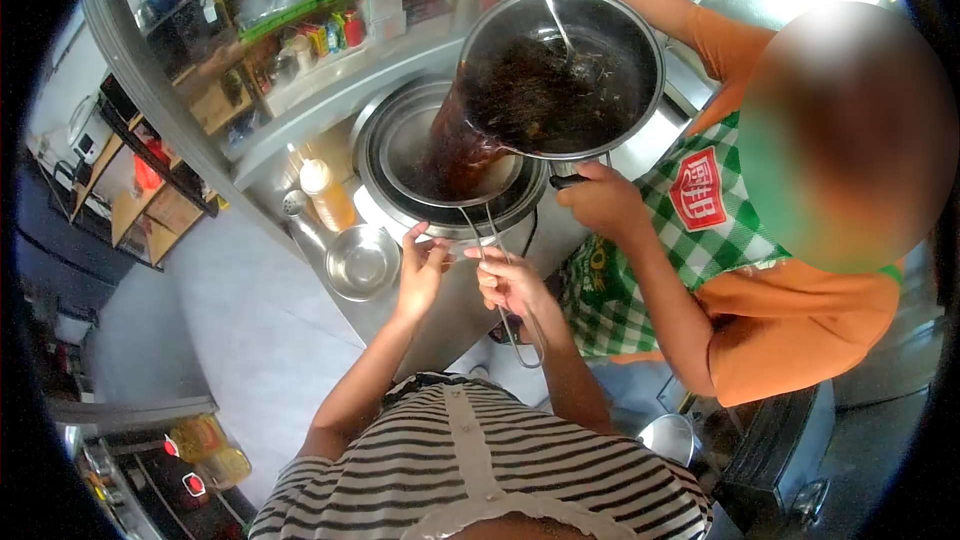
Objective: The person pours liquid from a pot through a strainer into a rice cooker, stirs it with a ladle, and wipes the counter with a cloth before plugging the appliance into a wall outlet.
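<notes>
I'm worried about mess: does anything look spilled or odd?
Nothing stands out. The big pot tilts steeply, but a co-worker is pouring from it; the dark liquid lands inside the strainer in the right hand, no spill visible on the counter.

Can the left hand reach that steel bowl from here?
Probably yes: the steel bowl sits close beside the left hand, with nothing visible between them, though I can't tell whether that hand holds anything.

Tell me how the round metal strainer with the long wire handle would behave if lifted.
The round metal strainer would probably feel end-heavy, since dark liquid is pouring into it from the wide steel pot. Its wire handle looks stiff, but being thin, might twist in the grip of the right hand.
</notes>
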Tool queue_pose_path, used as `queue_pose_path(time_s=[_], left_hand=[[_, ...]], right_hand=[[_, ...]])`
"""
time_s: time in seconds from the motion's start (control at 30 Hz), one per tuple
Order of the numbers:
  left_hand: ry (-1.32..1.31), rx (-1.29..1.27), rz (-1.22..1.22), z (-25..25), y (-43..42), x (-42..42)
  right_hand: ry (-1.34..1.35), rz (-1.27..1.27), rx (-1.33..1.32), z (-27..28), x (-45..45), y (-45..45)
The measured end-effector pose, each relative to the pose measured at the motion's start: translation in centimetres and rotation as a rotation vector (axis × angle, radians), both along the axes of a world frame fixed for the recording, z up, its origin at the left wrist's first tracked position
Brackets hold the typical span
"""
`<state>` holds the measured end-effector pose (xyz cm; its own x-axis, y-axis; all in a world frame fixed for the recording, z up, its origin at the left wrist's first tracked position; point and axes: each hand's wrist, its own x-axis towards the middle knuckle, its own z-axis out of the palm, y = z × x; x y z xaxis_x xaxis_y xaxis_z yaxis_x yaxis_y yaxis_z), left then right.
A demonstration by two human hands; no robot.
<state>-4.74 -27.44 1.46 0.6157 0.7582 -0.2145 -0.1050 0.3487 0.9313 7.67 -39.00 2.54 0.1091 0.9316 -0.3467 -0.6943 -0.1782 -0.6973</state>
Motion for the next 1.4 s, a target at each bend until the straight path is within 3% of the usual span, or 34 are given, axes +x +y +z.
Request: queue_pose_path(time_s=[1.4], left_hand=[[0.072,-0.043,0.007,-0.5,-0.7,-1.2]], right_hand=[[0.017,0.005,-0.010,-0.3,0.4,-0.5]])
